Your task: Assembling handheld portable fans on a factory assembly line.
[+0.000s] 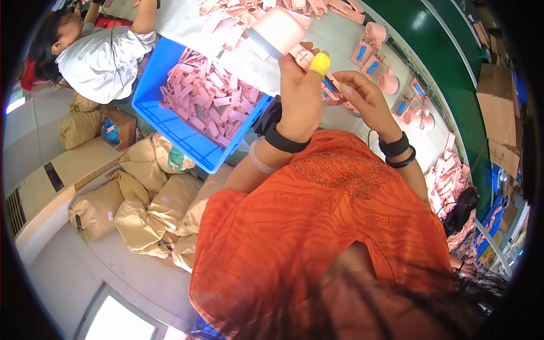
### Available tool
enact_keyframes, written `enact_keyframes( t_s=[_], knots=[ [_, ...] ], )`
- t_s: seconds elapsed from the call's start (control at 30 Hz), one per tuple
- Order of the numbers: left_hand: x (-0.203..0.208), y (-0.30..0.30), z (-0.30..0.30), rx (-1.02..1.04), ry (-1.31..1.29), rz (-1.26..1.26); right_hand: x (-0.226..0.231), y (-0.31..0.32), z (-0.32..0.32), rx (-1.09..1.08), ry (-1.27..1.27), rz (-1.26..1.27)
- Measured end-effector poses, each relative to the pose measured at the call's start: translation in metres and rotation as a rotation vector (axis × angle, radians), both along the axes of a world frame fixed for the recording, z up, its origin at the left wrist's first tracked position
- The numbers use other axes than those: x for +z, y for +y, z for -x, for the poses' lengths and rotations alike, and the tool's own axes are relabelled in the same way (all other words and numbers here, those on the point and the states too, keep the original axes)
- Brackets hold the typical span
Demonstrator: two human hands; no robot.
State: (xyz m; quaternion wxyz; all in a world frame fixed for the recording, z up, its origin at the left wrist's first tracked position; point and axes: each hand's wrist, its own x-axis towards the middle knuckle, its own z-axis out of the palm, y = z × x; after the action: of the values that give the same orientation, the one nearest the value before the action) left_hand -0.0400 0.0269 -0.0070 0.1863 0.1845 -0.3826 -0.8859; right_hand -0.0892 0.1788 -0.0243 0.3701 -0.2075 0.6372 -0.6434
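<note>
My left hand is closed around a pink plastic piece, whose rounded end shows above the fingers. A yellow cover sits on one fingertip of that hand. Close to it, my right hand pinches a pink part with a blue insert between thumb and fingers. Whether the two held pieces are joined is hidden by the fingers. Just beyond my left hand lies a larger rounded pink housing on the white worktable.
A blue crate full of pink plastic pieces stands at my left. Pink assemblies with blue inserts lie along the table's right side, near a green edge. Tan sacks fill the left floor. Another person sits at far left.
</note>
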Motion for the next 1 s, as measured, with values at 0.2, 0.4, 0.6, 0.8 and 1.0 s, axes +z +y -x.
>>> enact_keyframes(
  t_s=[0.2, 0.4, 0.6, 0.8, 1.0],
  knots=[
    [0.007, -0.003, -0.002, -0.070, 0.100, -0.045, 0.009, 0.002, -0.001, 0.023, 0.124, -0.030],
    [0.011, -0.007, -0.002, -0.110, 0.158, -0.006, 0.013, 0.005, 0.000, -0.010, 0.238, -0.036],
    [0.012, -0.007, -0.003, -0.141, 0.191, 0.006, 0.019, 0.006, -0.001, -0.012, 0.258, -0.034],
    [0.012, -0.010, -0.003, -0.181, 0.239, 0.039, 0.021, 0.008, 0.001, -0.008, 0.377, -0.074],
    [0.012, -0.012, -0.002, -0.200, 0.281, 0.039, 0.031, 0.009, 0.004, 0.012, 0.489, -0.109]
  ],
)
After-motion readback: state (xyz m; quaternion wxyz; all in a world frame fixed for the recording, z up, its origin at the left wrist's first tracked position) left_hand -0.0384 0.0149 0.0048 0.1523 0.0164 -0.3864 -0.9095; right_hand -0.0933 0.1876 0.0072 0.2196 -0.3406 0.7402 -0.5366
